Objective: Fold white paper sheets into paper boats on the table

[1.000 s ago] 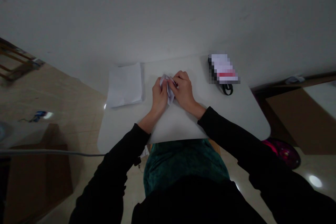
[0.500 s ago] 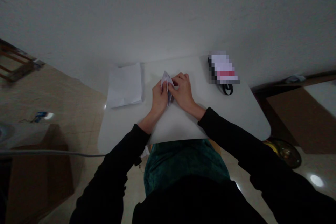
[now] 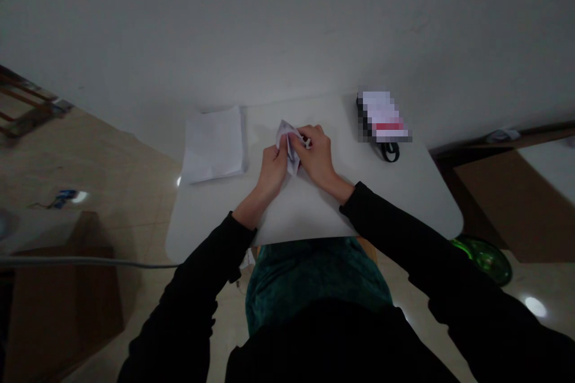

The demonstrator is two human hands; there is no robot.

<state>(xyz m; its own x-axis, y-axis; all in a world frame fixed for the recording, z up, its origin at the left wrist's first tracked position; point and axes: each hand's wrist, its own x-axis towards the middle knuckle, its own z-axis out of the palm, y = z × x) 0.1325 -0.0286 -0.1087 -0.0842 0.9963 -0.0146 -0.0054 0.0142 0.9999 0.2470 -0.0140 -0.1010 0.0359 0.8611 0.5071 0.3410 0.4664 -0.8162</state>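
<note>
Both of my hands grip a small folded sheet of white paper (image 3: 293, 164) above the middle of the white table (image 3: 314, 221). On its left side my left hand (image 3: 273, 163) is closed, with the thumb pressed against the folds. From the right, my right hand (image 3: 318, 152) pinches the paper, its thumb at the opening between the layers and its fingers curled behind. The folds stand partly apart, with a pointed tip at the top. Some fingertips are hidden behind the paper.
A stack of white paper (image 3: 213, 146) lies at the table's left. At the back right are a blurred-out white and red item (image 3: 384, 116) and a black loop (image 3: 390, 152). Cardboard (image 3: 516, 203) stands right of the table; a cardboard box (image 3: 67, 299) is at lower left.
The paper's folds have spread wider between my thumbs. My left hand has shifted slightly down, and my right hand has turned a little. The stack stays in place.
</note>
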